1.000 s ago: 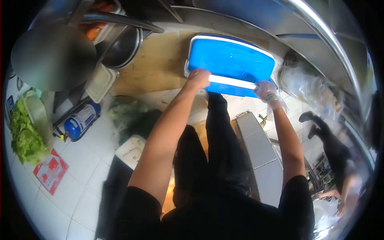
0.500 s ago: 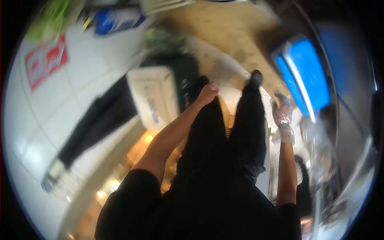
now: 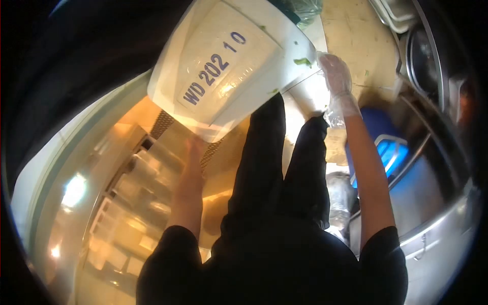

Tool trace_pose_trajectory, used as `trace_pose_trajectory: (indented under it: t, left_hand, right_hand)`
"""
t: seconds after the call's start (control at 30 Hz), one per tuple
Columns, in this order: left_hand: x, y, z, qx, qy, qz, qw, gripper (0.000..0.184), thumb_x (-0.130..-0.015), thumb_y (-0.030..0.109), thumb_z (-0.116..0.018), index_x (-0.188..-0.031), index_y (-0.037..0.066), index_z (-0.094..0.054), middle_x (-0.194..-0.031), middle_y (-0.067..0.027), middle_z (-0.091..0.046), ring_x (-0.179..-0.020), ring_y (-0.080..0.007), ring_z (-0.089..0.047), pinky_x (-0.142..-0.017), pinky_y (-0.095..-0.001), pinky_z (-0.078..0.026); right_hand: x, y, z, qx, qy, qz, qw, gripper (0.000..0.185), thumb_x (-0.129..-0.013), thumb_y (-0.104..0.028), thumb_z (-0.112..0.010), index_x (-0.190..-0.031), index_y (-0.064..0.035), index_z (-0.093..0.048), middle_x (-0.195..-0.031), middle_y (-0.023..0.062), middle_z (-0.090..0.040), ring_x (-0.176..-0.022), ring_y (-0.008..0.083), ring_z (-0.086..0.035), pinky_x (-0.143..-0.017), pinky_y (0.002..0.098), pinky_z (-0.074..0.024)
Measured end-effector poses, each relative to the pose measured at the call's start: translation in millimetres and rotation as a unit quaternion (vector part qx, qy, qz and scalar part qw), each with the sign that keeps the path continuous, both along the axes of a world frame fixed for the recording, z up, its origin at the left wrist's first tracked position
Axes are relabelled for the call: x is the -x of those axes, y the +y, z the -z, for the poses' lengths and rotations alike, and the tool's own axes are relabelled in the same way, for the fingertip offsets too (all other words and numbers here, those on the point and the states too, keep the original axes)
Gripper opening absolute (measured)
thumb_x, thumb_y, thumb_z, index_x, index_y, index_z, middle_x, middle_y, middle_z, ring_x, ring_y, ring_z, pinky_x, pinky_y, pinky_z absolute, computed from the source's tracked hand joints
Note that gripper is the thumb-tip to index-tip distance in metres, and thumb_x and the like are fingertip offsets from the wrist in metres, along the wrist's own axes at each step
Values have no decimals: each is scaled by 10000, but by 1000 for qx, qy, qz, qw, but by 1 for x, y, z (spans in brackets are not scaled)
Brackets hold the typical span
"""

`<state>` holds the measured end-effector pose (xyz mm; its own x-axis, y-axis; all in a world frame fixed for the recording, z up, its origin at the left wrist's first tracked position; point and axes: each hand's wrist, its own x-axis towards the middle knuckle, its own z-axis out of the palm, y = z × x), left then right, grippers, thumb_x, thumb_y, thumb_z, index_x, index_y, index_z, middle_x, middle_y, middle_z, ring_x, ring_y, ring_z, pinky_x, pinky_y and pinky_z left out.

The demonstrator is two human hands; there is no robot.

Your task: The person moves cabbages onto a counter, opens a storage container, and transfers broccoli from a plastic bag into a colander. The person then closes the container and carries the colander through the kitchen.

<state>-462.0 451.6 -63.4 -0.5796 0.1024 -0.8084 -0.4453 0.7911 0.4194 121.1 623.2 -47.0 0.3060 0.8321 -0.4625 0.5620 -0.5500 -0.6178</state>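
A white lid or shallow tub [image 3: 239, 66] marked "WD 202 10" is tilted up in front of me, with bits of green leaf on its surface. My right hand [image 3: 335, 73], in a clear plastic glove, is at its right edge with the fingers closed on the rim. At the lower left corner is my left hand [image 3: 195, 145], blurred and partly hidden behind the white piece, so its fingers do not show clearly.
To the right stands the blue cooler [image 3: 389, 152], beside steel equipment. Brown cardboard [image 3: 361, 40] lies on the floor ahead, near a dark round basin [image 3: 424, 66]. On the left a warmly lit cabinet [image 3: 122, 223] holds several clear containers.
The view has swung left, away from the blue cooler. The white piece, earlier lying apart from both hands, is now raised and tilted, with my gloved right hand on its edge.
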Motion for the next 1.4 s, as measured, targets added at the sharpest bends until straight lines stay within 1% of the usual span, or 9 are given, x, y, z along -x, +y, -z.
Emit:
trace_pose_trajectory:
  t: [0.13,0.77,1.07,1.1,1.17,1.2,1.3,1.33,1.4]
  left_hand:
    - [-45,3,0,-13,-14,-60,998,248,-916,270,-373,-819,94,-517,-715,-25,-481,-615,-160,-478,-513,-334,-420]
    - [-46,20,13,58,-12,-146,988,520,-856,286,-270,-1290,44,-422,-1332,-152,-413,-1213,-343,-404,-997,-511,-363]
    - [-22,0,24,19,31,-129,991,286,-837,197,-325,-937,98,-574,-913,-33,-571,-819,-199,-547,-733,-362,-475]
    - [-13,-12,21,16,46,-146,988,286,-837,197,-325,-937,98,-574,-913,-33,-571,-819,-199,-547,-733,-362,-475]
    - [11,-28,19,-8,57,-113,992,368,-846,225,-350,-1092,53,-564,-971,-91,-622,-831,-248,-611,-744,-351,-513]
    - [-9,-12,-14,-8,52,-95,994,385,-847,229,-352,-1117,44,-553,-993,-102,-621,-849,-257,-614,-756,-358,-515]
    - [-47,20,-101,-76,30,-36,996,438,-854,253,-356,-1191,23,-515,-1092,-131,-598,-955,-280,-597,-813,-390,-504]
    - [-33,9,-112,-146,12,-16,989,455,-860,267,-357,-1214,18,-499,-1147,-138,-576,-1026,-284,-574,-849,-410,-491]
    - [-54,53,-174,-314,39,-116,942,486,-887,270,-349,-1255,-33,-439,-1222,-180,-521,-1129,-322,-504,-931,-473,-444]
  right_hand:
    - [19,65,6,52,-121,-268,954,420,-832,-399,-556,-982,-13,-627,-933,196,-641,-896,344,-597,-781,399,-452]
    - [41,74,-14,81,-10,95,992,516,-785,-482,-572,-846,25,-647,-823,204,-639,-712,338,-625,-720,412,-471]
    - [32,77,-4,93,0,-49,994,617,-824,-573,-468,-743,14,-639,-750,207,-634,-750,371,-614,-716,435,-467]
    - [27,71,23,92,-92,-230,965,563,-861,-517,-445,-809,6,-646,-722,212,-621,-753,370,-608,-698,456,-468]
    - [36,66,-4,9,-63,-147,987,612,-908,-496,-336,-727,12,-624,-717,233,-599,-723,400,-586,-687,464,-445]
    - [30,76,-24,75,-51,-157,983,558,-929,-446,-321,-770,-4,-622,-751,234,-598,-754,397,-582,-714,471,-436]
    - [-20,67,-17,-313,-106,-282,901,287,-907,-223,-460,-1065,-31,-604,-1025,163,-610,-933,352,-573,-833,463,-446]
    - [-10,79,-69,-156,9,-142,977,405,-954,-315,-419,-1188,-6,-535,-1161,143,-573,-1096,228,-522,-952,346,-377]
    - [-18,118,-80,-282,1,-238,929,410,-931,-321,-480,-1184,-4,-540,-1104,99,-582,-1018,167,-526,-911,298,-388]
